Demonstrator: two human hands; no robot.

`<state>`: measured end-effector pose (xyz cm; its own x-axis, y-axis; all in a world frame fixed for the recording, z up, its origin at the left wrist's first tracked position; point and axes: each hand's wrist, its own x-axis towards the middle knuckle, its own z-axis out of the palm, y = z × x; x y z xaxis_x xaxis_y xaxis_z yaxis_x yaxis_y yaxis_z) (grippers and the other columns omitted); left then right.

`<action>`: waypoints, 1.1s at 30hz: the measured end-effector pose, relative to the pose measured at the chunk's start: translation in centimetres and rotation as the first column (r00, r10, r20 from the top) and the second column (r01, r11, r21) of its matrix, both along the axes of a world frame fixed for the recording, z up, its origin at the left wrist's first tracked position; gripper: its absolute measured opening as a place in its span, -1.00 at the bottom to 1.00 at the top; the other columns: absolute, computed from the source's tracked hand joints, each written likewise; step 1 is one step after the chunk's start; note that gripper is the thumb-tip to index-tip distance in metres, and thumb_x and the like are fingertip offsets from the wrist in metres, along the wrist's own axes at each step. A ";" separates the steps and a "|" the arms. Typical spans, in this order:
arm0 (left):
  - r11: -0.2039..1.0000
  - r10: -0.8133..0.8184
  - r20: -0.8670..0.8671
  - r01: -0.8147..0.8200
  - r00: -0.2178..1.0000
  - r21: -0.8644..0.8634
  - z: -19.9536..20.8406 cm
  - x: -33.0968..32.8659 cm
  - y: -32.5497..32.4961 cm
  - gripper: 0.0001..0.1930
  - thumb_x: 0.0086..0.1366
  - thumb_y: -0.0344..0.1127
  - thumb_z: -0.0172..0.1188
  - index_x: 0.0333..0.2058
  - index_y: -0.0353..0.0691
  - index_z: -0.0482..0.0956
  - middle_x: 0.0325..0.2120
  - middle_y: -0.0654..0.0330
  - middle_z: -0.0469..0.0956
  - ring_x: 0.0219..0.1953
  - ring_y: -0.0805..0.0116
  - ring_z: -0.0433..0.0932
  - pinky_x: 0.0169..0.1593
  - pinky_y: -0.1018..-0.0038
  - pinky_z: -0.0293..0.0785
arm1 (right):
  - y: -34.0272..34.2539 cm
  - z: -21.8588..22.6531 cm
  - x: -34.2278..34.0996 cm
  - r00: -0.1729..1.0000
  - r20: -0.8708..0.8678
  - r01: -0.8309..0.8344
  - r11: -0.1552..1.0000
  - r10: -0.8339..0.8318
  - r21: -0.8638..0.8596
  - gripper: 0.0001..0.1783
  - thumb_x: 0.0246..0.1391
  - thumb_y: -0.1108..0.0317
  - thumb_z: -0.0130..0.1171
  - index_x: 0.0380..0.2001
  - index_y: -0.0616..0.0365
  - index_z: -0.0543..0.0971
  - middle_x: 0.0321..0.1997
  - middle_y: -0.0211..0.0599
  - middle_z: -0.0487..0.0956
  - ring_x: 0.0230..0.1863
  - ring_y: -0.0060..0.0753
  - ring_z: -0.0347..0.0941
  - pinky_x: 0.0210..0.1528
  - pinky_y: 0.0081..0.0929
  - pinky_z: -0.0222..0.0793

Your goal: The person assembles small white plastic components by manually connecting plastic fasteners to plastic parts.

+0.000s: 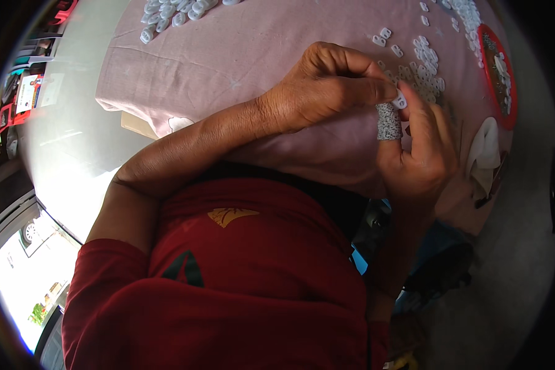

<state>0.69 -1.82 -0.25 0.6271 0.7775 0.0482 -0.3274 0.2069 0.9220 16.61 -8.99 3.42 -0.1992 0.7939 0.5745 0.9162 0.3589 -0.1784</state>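
Observation:
Over the near right part of the table, my two hands meet at a small white oval plastic piece (401,99) that has a dark hole. My left hand (327,89) pinches it between thumb and fingertips. From the other side my right hand (419,142) grips the same piece with its fingers. A grey speckled sleeve (388,121) covers the right thumb. Just beyond the hands lies a loose group of similar white plastic pieces (427,58). My fingers hide part of the held piece.
A pink cloth (240,55) covers the table. White plastic pieces (176,11) are heaped at the far left, with more pieces (465,15) at the far right. A red-rimmed tray (512,111) holds white pieces and small metallic bits. A white cloth (486,148) lies nearby.

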 end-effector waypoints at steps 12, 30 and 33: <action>1.000 0.001 -0.007 -0.001 1.000 0.001 -0.1 -0.1 0.0 -0.88 0.31 -0.43 0.15 -0.28 -0.30 0.65 -0.37 0.30 0.62 -0.25 0.62 0.52 -0.11 0.64 0.43 | -0.4 -0.8 -0.5 0.997 -0.062 0.050 0.998 -0.048 0.032 -0.64 -0.10 0.56 0.16 -0.14 0.20 0.64 -0.41 -0.24 0.57 -0.39 -0.28 0.55 -0.37 -0.43 0.45; 0.990 0.140 -0.338 -0.134 0.931 0.042 2.7 -4.3 1.2 -0.84 0.34 -0.30 0.14 -0.33 -0.25 0.60 -0.59 0.41 0.47 -0.54 0.74 0.35 -0.47 0.74 0.28 | -1.5 -2.7 6.9 0.934 -0.082 0.341 0.937 -0.347 -0.076 -0.63 -0.08 0.49 0.06 -0.15 0.24 0.64 -0.29 -0.15 0.60 -0.24 -0.21 0.56 -0.12 -0.38 0.45; 0.984 0.010 -0.359 -0.073 0.933 -0.165 3.5 -3.3 1.0 -0.83 0.33 -0.30 0.15 -0.29 -0.28 0.61 -0.57 0.34 0.52 -0.55 0.69 0.38 -0.47 0.72 0.33 | -1.3 -2.5 5.2 0.937 -0.266 0.230 0.973 -0.225 -0.011 -0.61 -0.11 0.51 0.08 -0.13 0.22 0.63 -0.29 -0.21 0.59 -0.26 -0.28 0.54 -0.18 -0.43 0.44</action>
